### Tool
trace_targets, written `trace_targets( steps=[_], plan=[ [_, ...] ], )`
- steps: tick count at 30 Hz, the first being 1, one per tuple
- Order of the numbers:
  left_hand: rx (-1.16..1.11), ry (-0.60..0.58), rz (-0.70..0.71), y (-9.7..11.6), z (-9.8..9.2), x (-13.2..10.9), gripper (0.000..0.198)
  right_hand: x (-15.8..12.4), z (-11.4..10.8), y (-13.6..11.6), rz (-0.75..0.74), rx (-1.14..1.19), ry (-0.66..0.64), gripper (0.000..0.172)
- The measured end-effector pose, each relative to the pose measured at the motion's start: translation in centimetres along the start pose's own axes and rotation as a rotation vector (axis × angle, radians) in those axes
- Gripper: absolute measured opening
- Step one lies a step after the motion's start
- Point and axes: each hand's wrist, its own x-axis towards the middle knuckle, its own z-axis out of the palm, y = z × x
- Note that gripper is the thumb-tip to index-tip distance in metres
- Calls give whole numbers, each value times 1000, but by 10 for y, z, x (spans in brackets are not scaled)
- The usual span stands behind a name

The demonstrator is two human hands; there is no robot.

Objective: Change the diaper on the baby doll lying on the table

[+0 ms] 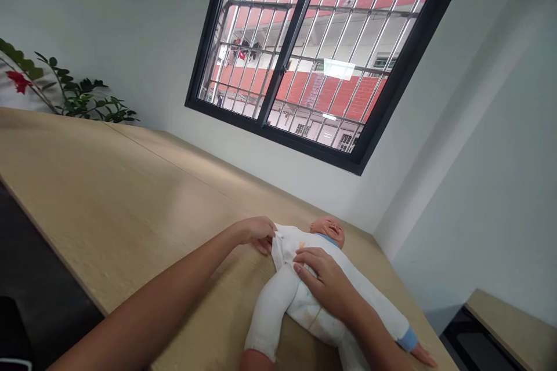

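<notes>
A baby doll point(265, 307) in a white outfit with blue collar and cuff lies on its back on the wooden table point(143, 197), its head toward the wall. My left hand point(260, 233) pinches the white cloth at the doll's side and pulls it outward a little. Across the doll's belly rests my right hand point(324, 278), fingers stretched and touching the outfit. Brownish stains show on the cloth near the crotch. Part of the doll's torso is hidden under my right hand and forearm, and its lower legs run out of the picture.
A black-framed window point(278, 64) with metal bars is set in the wall behind the table. Green plants point(87, 95) with a red flower point(18, 81) stand beyond the table's far left edge. Another wooden surface point(513, 324) with a black part is at the lower right.
</notes>
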Motion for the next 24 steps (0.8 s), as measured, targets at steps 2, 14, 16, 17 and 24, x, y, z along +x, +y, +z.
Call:
trace_targets(
  steps=[2, 14, 16, 17, 24],
  plan=[
    [-22, -3, 36, -1, 0, 1, 25, 0, 0, 0, 0, -11, 11, 30],
    [634, 344, 434, -7, 7, -1, 38, 18, 17, -18, -64, -219, -172, 43],
    [661, 332, 410, -9, 8, -1, 29, 20, 19, -20, -39, -275, -180, 45],
    [669, 327, 406, -10, 9, -1, 25, 21, 20, -22, -27, -295, -182, 47],
    [392, 301, 446, -16, 4, 10, 16, 22, 25, -20, 18, -223, -118, 46]
  ],
)
